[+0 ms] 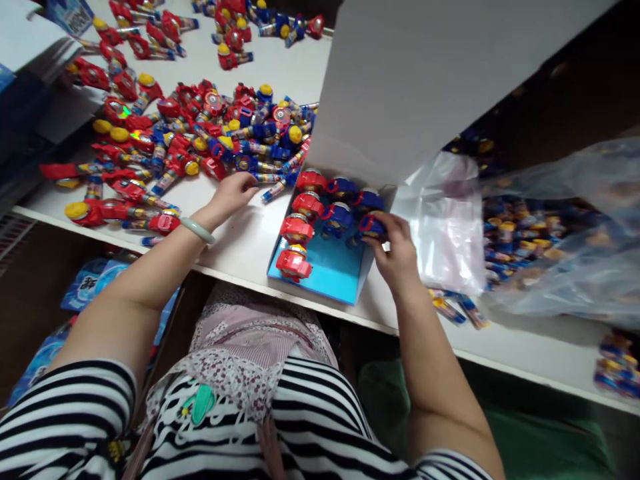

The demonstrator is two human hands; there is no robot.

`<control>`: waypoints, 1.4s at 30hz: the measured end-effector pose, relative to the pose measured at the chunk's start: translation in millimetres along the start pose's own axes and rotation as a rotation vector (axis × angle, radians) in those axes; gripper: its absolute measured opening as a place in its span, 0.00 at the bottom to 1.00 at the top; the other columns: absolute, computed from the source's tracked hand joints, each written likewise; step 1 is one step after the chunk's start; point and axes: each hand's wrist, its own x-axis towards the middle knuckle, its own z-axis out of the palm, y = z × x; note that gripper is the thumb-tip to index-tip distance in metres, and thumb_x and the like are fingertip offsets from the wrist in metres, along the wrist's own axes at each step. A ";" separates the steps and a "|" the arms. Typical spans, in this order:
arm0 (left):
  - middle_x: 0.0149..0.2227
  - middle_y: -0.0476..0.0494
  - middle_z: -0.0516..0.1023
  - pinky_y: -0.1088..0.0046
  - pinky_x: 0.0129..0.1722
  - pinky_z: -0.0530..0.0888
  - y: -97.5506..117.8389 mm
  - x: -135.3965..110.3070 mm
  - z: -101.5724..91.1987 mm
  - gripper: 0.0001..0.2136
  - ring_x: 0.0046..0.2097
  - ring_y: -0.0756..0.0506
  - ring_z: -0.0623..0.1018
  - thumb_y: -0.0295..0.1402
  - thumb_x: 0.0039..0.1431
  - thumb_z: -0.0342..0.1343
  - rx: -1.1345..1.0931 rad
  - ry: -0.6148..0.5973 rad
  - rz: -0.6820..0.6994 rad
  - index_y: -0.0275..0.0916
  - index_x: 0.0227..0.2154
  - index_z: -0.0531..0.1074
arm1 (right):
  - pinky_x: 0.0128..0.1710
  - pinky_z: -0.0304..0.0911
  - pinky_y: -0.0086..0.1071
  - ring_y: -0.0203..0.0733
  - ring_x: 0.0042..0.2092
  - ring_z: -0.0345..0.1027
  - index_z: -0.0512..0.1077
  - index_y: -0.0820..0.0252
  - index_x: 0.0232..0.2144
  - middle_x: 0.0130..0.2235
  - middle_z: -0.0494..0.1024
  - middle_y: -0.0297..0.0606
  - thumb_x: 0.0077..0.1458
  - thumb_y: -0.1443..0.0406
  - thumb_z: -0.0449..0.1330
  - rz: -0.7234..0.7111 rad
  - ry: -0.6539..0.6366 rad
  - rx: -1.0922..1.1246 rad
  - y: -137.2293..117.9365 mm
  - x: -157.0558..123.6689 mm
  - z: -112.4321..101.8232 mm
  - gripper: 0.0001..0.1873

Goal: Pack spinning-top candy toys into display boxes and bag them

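Observation:
My right hand (397, 257) is closed on a blue toy watch (371, 225) at the right side of an open display box with a blue bottom (335, 267). Red toy watches (295, 230) stand in a column along the box's left side, with several blue toy watches (341, 217) beside them. My left hand (234, 197) is over the white table, left of the box, its fingers bent and slightly apart with nothing seen in them. Just beyond its fingertips lies the edge of a pile of red and blue toy watches (200, 133) with candy-like tubes and yellow caps.
The box's tall white lid (395, 80) stands up behind it. To the right lie a clear plastic bag (450, 227) and a large bag of small blue-and-yellow pieces (530, 233). Loose tubes (457, 308) lie near the table's front edge. Blue printed packages (95, 283) are below the table at left.

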 end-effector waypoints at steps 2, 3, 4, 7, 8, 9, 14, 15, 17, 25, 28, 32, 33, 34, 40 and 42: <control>0.42 0.38 0.80 0.62 0.49 0.73 8.8 -0.4 10.6 0.08 0.45 0.39 0.78 0.33 0.58 0.58 0.095 -0.095 0.064 0.36 0.40 0.76 | 0.56 0.66 0.50 0.54 0.56 0.67 0.68 0.53 0.59 0.53 0.73 0.46 0.61 0.56 0.58 0.011 -0.027 -0.102 1.3 2.6 2.4 0.24; 0.45 0.35 0.79 0.61 0.51 0.72 14.3 0.4 18.0 0.11 0.48 0.37 0.77 0.34 0.59 0.58 0.135 -0.125 0.082 0.35 0.43 0.75 | 0.58 0.62 0.53 0.55 0.57 0.66 0.69 0.53 0.58 0.53 0.74 0.46 0.61 0.56 0.59 0.019 -0.031 -0.160 1.9 3.4 3.7 0.24; 0.48 0.32 0.78 0.59 0.53 0.71 19.9 1.7 26.0 0.15 0.51 0.35 0.76 0.34 0.59 0.59 0.162 -0.139 0.080 0.34 0.47 0.74 | 0.59 0.59 0.55 0.57 0.58 0.64 0.69 0.53 0.58 0.53 0.75 0.46 0.61 0.55 0.59 0.027 -0.036 -0.211 2.2 4.1 4.2 0.25; 0.52 0.25 0.74 0.55 0.57 0.68 31.8 7.9 44.1 0.17 0.55 0.32 0.73 0.30 0.59 0.60 0.091 -0.124 -0.037 0.29 0.50 0.70 | 0.58 0.58 0.58 0.60 0.59 0.63 0.69 0.52 0.60 0.56 0.72 0.49 0.60 0.53 0.59 0.032 -0.080 -0.275 -0.6 5.9 -4.0 0.27; 0.51 0.25 0.74 0.56 0.56 0.68 32.5 9.5 45.4 0.14 0.55 0.33 0.73 0.29 0.60 0.58 0.039 -0.115 -0.078 0.29 0.47 0.71 | 0.57 0.58 0.58 0.61 0.59 0.64 0.69 0.53 0.60 0.57 0.71 0.50 0.60 0.53 0.59 0.021 -0.083 -0.274 -3.7 6.6 -9.8 0.28; 0.48 0.27 0.75 0.58 0.54 0.69 31.3 10.2 43.7 0.10 0.52 0.35 0.75 0.29 0.63 0.55 -0.011 -0.110 -0.107 0.30 0.44 0.71 | 0.57 0.59 0.59 0.61 0.58 0.64 0.70 0.53 0.59 0.58 0.71 0.50 0.60 0.53 0.59 0.009 -0.062 -0.261 -8.2 7.6 -16.2 0.27; 0.31 0.44 0.73 0.72 0.35 0.73 14.8 -13.6 7.5 0.12 0.32 0.47 0.74 0.38 0.70 0.45 -0.266 -0.058 -0.084 0.36 0.38 0.67 | 0.53 0.67 0.49 0.50 0.50 0.73 0.74 0.50 0.53 0.48 0.78 0.42 0.62 0.59 0.60 -0.016 0.227 0.142 -57.5 24.0 -21.8 0.18; 0.31 0.46 0.71 0.73 0.33 0.72 15.4 -23.4 0.5 0.10 0.31 0.49 0.73 0.39 0.69 0.46 -0.353 -0.001 -0.025 0.37 0.40 0.66 | 0.51 0.70 0.46 0.47 0.48 0.74 0.73 0.48 0.54 0.47 0.79 0.40 0.62 0.60 0.60 -0.008 0.206 0.280 -72.0 31.4 -13.1 0.18; 0.35 0.45 0.71 0.72 0.34 0.73 24.8 -44.0 -8.1 0.09 0.34 0.49 0.73 0.38 0.67 0.49 -0.453 0.189 0.151 0.38 0.45 0.65 | 0.47 0.73 0.43 0.44 0.46 0.75 0.65 0.46 0.60 0.49 0.78 0.40 0.63 0.57 0.59 0.009 0.092 0.536 -102.2 50.7 11.9 0.24; 0.43 0.41 0.72 0.67 0.41 0.76 49.5 -66.2 -25.9 0.20 0.43 0.45 0.74 0.43 0.61 0.60 -0.252 0.407 0.740 0.43 0.53 0.65 | 0.58 0.67 0.50 0.50 0.58 0.67 0.56 0.46 0.64 0.60 0.64 0.43 0.61 0.49 0.58 -0.024 0.346 0.599 -134.7 89.6 28.8 0.32; 0.39 0.42 0.73 0.67 0.42 0.76 3.6 -33.6 -40.1 0.15 0.39 0.46 0.75 0.43 0.64 0.55 -0.325 0.446 0.294 0.40 0.49 0.67 | 0.61 0.63 0.51 0.53 0.60 0.64 0.61 0.47 0.61 0.60 0.62 0.45 0.57 0.51 0.63 -0.059 0.553 0.376 -102.3 55.8 -8.9 0.32; 0.42 0.38 0.74 0.56 0.53 0.73 -41.1 6.4 -27.6 0.15 0.47 0.39 0.75 0.35 0.54 0.61 -0.024 0.190 -0.071 0.36 0.43 0.70 | 0.53 0.70 0.48 0.51 0.53 0.70 0.59 0.49 0.60 0.55 0.68 0.45 0.59 0.54 0.60 0.066 0.350 0.173 -70.4 -1.8 -7.2 0.30; 0.45 0.35 0.73 0.53 0.56 0.71 -43.5 11.3 -19.6 0.17 0.50 0.36 0.74 0.35 0.51 0.63 0.060 0.118 -0.086 0.36 0.44 0.71 | 0.50 0.72 0.47 0.51 0.52 0.71 0.58 0.49 0.60 0.54 0.68 0.46 0.60 0.54 0.59 0.088 0.292 0.156 -66.4 -12.6 3.0 0.29; 0.48 0.33 0.72 0.49 0.58 0.69 -43.3 14.2 -11.4 0.21 0.54 0.33 0.72 0.34 0.49 0.65 0.126 0.078 -0.096 0.36 0.46 0.70 | 0.49 0.72 0.46 0.50 0.51 0.71 0.56 0.50 0.60 0.53 0.69 0.46 0.61 0.54 0.57 0.095 0.263 0.147 -63.5 -20.9 14.2 0.29; 0.50 0.32 0.69 0.46 0.57 0.70 -38.2 13.1 4.7 0.25 0.55 0.29 0.73 0.33 0.45 0.67 0.158 0.009 -0.167 0.39 0.48 0.68 | 0.54 0.70 0.46 0.50 0.56 0.70 0.56 0.50 0.60 0.56 0.71 0.45 0.61 0.57 0.56 0.110 0.098 0.195 -61.0 -27.6 38.0 0.26; 0.50 0.33 0.68 0.47 0.58 0.71 -39.9 9.7 -3.9 0.25 0.55 0.30 0.73 0.33 0.44 0.67 0.143 0.005 -0.158 0.38 0.47 0.68 | 0.55 0.70 0.45 0.49 0.56 0.71 0.56 0.50 0.60 0.57 0.71 0.45 0.61 0.58 0.56 0.094 0.074 0.236 -64.7 -23.2 31.7 0.26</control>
